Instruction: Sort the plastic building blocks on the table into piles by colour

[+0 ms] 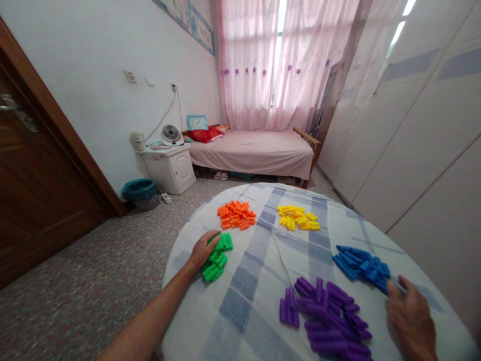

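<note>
Green tubes (215,271) lie near the left edge of the table (188,313), the left hand (205,249) resting over their outer side; its palm is hidden, so whether that grip is clamped on any piece I cannot tell. By the blue tubes (358,265), at the opposite edge, the right hand (411,313) has a loose grip, fingers apart with nothing seen between them; contact with the end pieces is unclear. Piles like these probably handle best with a low, cupped palm and light sideways pressure, since short round shapes could roll and a hard downward push could scatter them. Fingertips should stay clear of the purple tubes (326,316), which spread widest and sit close to the right wrist. Orange tubes (236,215) and yellow tubes (296,218) form two looser heaps farther off. All look smooth and faintly glossy, probably plastic, slim and straight-sided, some lined up side by side like little rafts. Beneath them, the cloth (236,308) is woven-looking, white with grey-blue checks, its matt surface likely giving some drag.
</note>
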